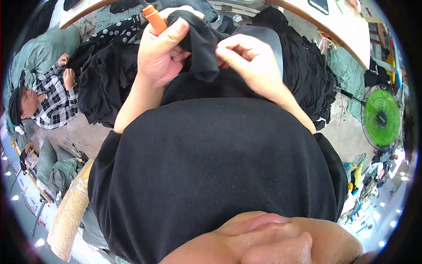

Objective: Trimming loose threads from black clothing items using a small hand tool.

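Note:
My left hand [156, 57] is closed around a piece of black cloth [202, 55], its thumb pressing the folds from above. In the same hand sits a tool with an orange handle [155, 20]; its thin dark shaft points up and away to the left, and its tip is out of sight. The cloth hangs down from the left fingers toward my lap. From the right, my right hand [252, 66] pinches the cloth's edge between thumb and forefinger. What else may lie under those fingertips is hidden.
Heaps of black garments lie to the left [105, 79] and right [307, 66] of me. Beyond are pale tables, one bearing a phone [318, 6]. A green fan [381, 118] stands at right. At left sits a person in a checked shirt [57, 101].

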Available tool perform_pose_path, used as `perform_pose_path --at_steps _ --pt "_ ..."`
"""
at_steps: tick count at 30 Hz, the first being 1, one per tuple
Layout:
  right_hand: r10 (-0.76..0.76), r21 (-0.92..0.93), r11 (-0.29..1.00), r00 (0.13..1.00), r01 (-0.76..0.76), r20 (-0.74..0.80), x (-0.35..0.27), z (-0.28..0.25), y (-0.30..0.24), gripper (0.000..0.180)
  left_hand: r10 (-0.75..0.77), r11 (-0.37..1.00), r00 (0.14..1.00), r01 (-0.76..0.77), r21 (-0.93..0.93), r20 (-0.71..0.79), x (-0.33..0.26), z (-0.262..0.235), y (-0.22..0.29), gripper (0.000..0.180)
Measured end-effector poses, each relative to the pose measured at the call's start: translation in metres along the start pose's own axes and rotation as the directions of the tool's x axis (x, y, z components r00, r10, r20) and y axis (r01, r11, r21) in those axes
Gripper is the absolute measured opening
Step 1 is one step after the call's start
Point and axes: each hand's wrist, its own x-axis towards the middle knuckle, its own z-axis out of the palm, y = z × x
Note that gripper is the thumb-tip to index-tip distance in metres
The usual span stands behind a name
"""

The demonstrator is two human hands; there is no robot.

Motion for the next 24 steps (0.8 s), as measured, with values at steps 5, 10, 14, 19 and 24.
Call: perform_pose_path --at_steps 5,10,14,19,24 --pt "-0.203 -0.167 0.967 0.979 0.195 -0.033 0.005 0.019 0.027 0.025 0.071 0.960 0.995 -0.051 -0.274 0.065 0.006 -0.025 -0.013 0.027" --pt "-0.400 -0.091 0.915 0.913 0.393 -0.080 0.010 0.022 0.026 0.028 0.099 0.974 0.886 -0.180 -0.139 -0.453 0.015 0.018 -0.010 0.030" --pt "-0.530 -0.251 0.829 0.845 0.500 -0.067 0.016 0.018 0.024 0.027 0.106 0.984 0.991 -0.116 -0.135 -0.082 0.016 -0.008 -0.015 0.030" --pt "-0.349 -0.254 0.921 0.914 0.294 -0.208 0.018 -0.006 -0.005 0.008 0.117 0.992 0.991 -0.113 0.058 -0.068 0.026 -0.009 -0.004 0.020" --pt "-0.620 -0.396 0.774 0.720 0.494 -0.312 0.028 -0.052 -0.021 0.006 0.021 0.942 0.975 0.056 0.332 -0.222 0.054 -0.001 0.011 0.015"
